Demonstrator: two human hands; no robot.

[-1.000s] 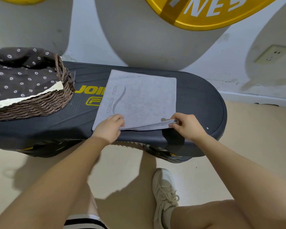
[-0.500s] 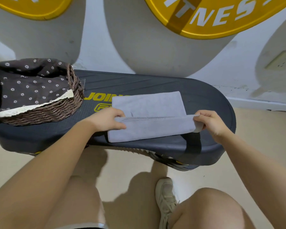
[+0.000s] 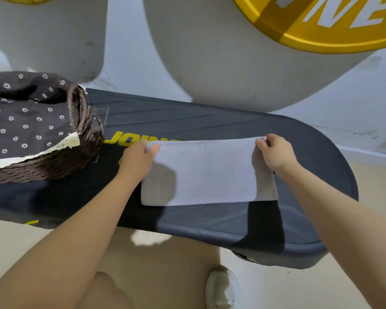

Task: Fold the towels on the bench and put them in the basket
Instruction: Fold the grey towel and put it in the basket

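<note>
You have one pale grey rectangular cloth towel (image 3: 207, 172) folded double on the dark grey oval bench (image 3: 210, 121), stitched hem along its far edge, fold toward you. Dark brown woven wicker basket (image 3: 54, 161) with a dark floral fabric liner sits on the bench's left end, just left of the towel, not touching.

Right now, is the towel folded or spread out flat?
Folded. The towel lies doubled on the bench, its stitched edge brought over to the far side, where the left hand and right hand pinch its corners.
</note>
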